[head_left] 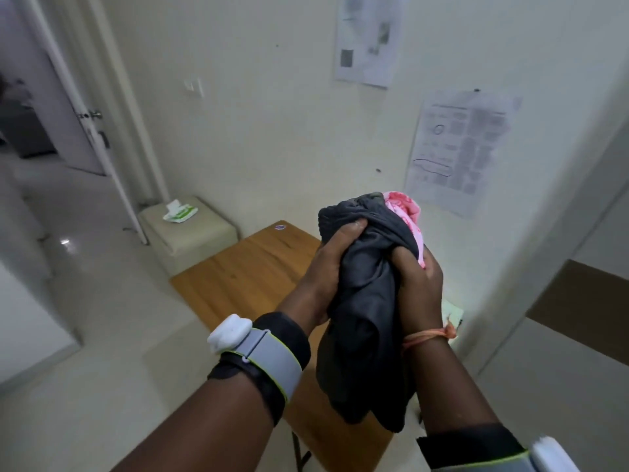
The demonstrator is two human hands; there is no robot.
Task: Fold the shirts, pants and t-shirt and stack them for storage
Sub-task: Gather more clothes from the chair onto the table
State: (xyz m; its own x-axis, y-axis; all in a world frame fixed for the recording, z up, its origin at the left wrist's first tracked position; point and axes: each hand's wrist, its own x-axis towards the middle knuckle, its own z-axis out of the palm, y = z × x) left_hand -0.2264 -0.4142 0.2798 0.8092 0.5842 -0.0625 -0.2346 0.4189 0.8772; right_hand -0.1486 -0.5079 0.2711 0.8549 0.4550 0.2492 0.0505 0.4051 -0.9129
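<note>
No legible text anywhere. Printed sheets [460, 151] and [369, 35] on the wall too blurred to read. Same for the small sticker [280, 227] on the table.

Below you stands a wooden table [252, 270] on the pale tiled floor [102, 369], pushed close to the wall. A small sticker [280, 227] lies on its far corner. At its right edge, a pale paper-like item [452, 313] shows, mostly hidden.

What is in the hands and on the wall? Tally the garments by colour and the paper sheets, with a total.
Dark grey garment, held by left hand and right hand: 1
Pink garment: 1
Paper sheets on wall: 2
Total: 4
</note>
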